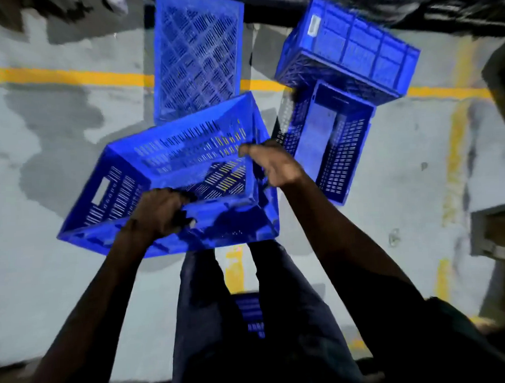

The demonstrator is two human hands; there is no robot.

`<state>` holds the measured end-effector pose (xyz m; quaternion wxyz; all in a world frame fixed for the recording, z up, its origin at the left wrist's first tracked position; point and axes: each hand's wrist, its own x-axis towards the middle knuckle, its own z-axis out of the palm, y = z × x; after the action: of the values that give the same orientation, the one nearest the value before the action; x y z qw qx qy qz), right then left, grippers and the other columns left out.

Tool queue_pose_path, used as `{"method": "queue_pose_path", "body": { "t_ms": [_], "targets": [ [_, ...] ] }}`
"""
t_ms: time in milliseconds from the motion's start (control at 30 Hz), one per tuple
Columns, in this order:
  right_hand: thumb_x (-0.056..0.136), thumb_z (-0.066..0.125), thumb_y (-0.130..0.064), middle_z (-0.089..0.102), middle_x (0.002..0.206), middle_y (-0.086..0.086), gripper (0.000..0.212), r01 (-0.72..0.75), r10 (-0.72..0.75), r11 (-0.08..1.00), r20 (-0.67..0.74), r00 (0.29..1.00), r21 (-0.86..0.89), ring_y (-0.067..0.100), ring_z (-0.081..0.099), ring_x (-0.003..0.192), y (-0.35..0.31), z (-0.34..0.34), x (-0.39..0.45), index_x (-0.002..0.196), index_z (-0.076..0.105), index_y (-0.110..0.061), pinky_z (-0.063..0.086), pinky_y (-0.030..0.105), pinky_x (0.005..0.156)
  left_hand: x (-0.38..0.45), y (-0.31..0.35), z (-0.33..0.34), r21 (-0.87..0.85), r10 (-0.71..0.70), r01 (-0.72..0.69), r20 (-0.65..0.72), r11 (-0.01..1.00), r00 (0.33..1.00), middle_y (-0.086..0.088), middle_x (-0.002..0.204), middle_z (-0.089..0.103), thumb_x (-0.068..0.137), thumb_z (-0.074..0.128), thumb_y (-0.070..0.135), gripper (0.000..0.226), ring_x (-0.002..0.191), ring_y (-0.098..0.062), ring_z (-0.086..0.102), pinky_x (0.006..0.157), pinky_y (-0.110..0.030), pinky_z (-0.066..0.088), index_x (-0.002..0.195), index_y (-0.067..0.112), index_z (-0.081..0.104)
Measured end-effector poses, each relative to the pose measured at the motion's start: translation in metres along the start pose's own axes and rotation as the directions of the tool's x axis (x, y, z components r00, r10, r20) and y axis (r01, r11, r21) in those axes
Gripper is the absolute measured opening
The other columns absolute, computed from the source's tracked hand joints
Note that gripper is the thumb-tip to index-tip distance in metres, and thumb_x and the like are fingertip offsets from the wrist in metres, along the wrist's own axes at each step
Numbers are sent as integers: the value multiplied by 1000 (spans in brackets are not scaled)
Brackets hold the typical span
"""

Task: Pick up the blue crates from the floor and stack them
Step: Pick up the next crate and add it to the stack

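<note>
I hold an open blue slatted crate (pixel 147 177) in front of my legs, tilted, its open top facing me. My left hand (pixel 157 212) grips its near rim. My right hand (pixel 273 164) grips its right rim. Beyond it a second blue crate (pixel 196 55) lies on the floor with its lattice bottom showing. To the right a third crate (pixel 332 142) stands on its side, and another crate (pixel 352 47) rests tilted on top of it.
The grey concrete floor (pixel 48 270) carries yellow painted lines (pixel 64 76). Dark bundles (pixel 353 4) run along the far edge. A grey box-like object (pixel 493 231) sits at the right edge. A blue crate part (pixel 249 311) shows between my legs.
</note>
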<state>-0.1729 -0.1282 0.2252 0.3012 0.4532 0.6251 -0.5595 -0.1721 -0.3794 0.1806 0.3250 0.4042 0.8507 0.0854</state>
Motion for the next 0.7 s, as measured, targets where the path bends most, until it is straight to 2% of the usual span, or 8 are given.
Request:
{"method": "queue_pose_path", "body": {
  "t_ms": [67, 133, 200, 300, 400, 500, 600, 700],
  "targets": [
    [72, 73, -15, 49, 39, -8, 20, 72, -72, 996, -16, 997, 44, 6, 46, 35, -4, 11, -34, 74, 56, -6, 36, 15, 38, -42, 16, -9, -15, -76, 75, -56, 997, 996, -12, 84, 76, 64, 70, 54, 50, 71, -35, 73, 55, -40, 56, 96, 16, 76],
    [68, 75, -14, 51, 50, -9, 34, 138, -136, 989, -41, 990, 60, 5, 47, 44, -1, 18, -53, 93, 55, -2, 38, 18, 42, -60, 24, -17, -21, -194, 194, -55, 981, 979, -10, 96, 75, 68, 76, 51, 47, 88, -33, 72, 68, -39, 55, 104, 21, 73],
    [56, 79, -24, 54, 67, -4, 50, 118, -118, 993, -112, 987, -12, 11, 51, 56, -3, 35, -80, 97, 58, -3, 39, 23, 48, -85, 26, -20, -53, -269, 267, -47, 962, 962, -6, 108, 73, 71, 76, 53, 52, 101, -31, 69, 77, -38, 53, 114, 25, 69],
    [27, 64, -47, 67, 78, 7, 75, 123, -162, 981, -276, 947, -153, 20, 59, 67, -1, 67, -109, 90, 65, -6, 43, 27, 53, -130, 33, -15, -142, -260, 239, -156, 961, 953, -6, 94, 75, 60, 86, 47, 53, 86, -31, 73, 64, -38, 57, 104, 22, 72],
    [46, 72, -49, 64, 101, 9, 66, 154, -256, 938, -320, 912, -310, 26, 64, 84, -12, 97, -170, 98, 58, -11, 54, 34, 73, -168, 32, -8, -258, -354, 283, -287, 923, 890, 3, 74, 69, 48, 91, 42, 47, 68, -29, 70, 49, -33, 49, 80, 25, 61],
    [70, 75, -33, 50, 112, 10, 51, 224, -394, 852, -299, 869, -473, 32, 60, 92, -19, 115, -210, 108, 51, -10, 48, 36, 84, -191, 22, 5, -509, -469, 273, -307, 817, 828, 11, 76, 68, 49, 89, 42, 51, 70, -19, 70, 56, -33, 54, 86, 34, 55],
    [71, 73, -29, 54, 114, 10, 44, 328, -534, 763, -257, 805, -557, 33, 63, 94, -32, 122, -235, 105, 55, -9, 48, 35, 85, -207, 22, 8, -679, -523, 215, -286, 702, 803, 16, 74, 69, 53, 85, 49, 39, 71, 3, 68, 62, -34, 56, 80, 36, 60],
    [74, 70, -32, 53, 120, 7, 43, 412, -665, 641, -201, 719, -647, 34, 62, 103, -45, 122, -261, 109, 54, -13, 46, 35, 87, -214, 34, 4, -781, -585, 165, -292, 603, 756, 12, 79, 72, 53, 92, 45, 37, 73, 5, 68, 69, -31, 58, 77, 46, 64]
  ]
}}
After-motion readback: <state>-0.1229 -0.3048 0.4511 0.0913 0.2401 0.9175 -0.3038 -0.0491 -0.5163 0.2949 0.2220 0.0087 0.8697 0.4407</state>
